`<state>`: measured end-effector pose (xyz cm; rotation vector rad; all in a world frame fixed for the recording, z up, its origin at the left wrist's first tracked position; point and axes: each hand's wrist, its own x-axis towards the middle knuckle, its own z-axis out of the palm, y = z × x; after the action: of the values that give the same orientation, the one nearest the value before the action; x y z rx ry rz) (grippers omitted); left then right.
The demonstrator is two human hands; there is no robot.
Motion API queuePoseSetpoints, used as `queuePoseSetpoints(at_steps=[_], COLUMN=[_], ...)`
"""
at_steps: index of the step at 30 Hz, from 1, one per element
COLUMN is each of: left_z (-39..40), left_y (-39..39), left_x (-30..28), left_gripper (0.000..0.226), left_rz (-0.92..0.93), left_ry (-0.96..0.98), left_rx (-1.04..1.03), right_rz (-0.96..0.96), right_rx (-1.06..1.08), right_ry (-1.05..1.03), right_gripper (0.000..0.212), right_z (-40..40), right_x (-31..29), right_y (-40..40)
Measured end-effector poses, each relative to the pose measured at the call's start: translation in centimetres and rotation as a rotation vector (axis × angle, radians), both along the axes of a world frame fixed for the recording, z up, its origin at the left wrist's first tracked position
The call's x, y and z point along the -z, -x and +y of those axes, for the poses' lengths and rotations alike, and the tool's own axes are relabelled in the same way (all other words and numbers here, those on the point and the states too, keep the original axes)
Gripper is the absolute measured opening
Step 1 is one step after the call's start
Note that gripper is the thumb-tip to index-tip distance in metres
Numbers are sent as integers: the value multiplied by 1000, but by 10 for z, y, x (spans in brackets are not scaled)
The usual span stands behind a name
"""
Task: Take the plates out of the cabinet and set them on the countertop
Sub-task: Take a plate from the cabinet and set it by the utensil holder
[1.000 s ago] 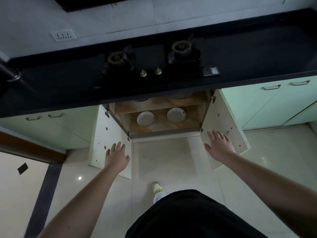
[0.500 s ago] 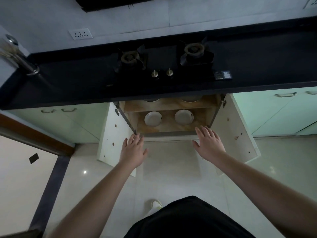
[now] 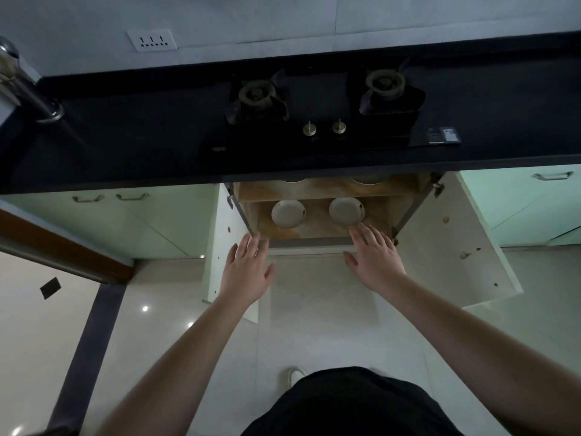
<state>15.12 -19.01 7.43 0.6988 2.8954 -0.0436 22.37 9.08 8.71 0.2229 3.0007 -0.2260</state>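
Two white plates, left plate (image 3: pixel 288 213) and right plate (image 3: pixel 346 211), we find side by side on the lower shelf of the open cabinet (image 3: pixel 317 229); our left hand (image 3: pixel 248 272) and right hand (image 3: pixel 375 258) both spread, empty, at its front edge; black countertop (image 3: pixel 141 146) above.

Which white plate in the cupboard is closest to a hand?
The right plate on the lower shelf: the right hand's fingers almost reach it. The left plate sits farther from either hand.
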Motion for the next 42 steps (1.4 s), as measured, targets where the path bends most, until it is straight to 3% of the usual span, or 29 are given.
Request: queuePoseSetpoints(at_steps=[10, 17, 30, 42], left_z=[16, 46, 88, 99], left_y=[41, 77, 138, 204], left_x=[4, 19, 107, 238], left_gripper=[67, 70, 70, 78], left_rz=[13, 25, -6, 6], left_ry=[48, 63, 16, -133], left_rx=[88, 69, 2, -141], right_rz=[63, 55, 3, 207], right_rx=[1, -73, -103, -73], right_ry=[-77, -16, -11, -14], right_gripper=[65, 65, 63, 59], right_z=[-10, 0, 34, 29], right_x=[-12, 8, 106, 234], right_y=[23, 80, 160, 250])
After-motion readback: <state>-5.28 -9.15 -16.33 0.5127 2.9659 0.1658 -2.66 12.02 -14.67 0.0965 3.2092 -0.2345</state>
